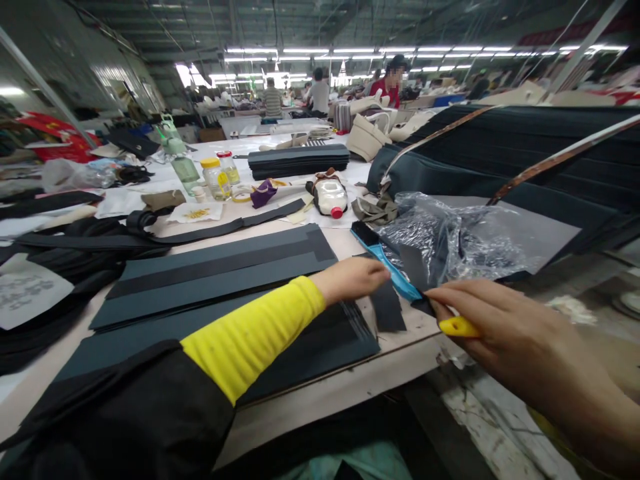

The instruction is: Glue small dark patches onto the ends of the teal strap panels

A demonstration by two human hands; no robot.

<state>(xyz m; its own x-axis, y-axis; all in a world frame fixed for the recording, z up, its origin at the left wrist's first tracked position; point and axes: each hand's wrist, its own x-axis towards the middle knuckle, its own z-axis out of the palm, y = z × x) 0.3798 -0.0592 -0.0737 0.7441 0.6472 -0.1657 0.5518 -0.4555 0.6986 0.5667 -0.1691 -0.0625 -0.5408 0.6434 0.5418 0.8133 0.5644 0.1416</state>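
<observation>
right forearm cut off by edge, handwriting unreadable, distant people blurred

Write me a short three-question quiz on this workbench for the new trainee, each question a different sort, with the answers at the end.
1. True or false: The left hand comes out of a yellow sleeve.

2. Which hand grips the yellow-tipped end of the brush?
A) Left hand
B) Right hand
C) Neither

3. Fill in the missing word: Of the two jars, the one nearer the green bottle has a ______ lid.

Key: 1 true; 2 B; 3 yellow.
</observation>
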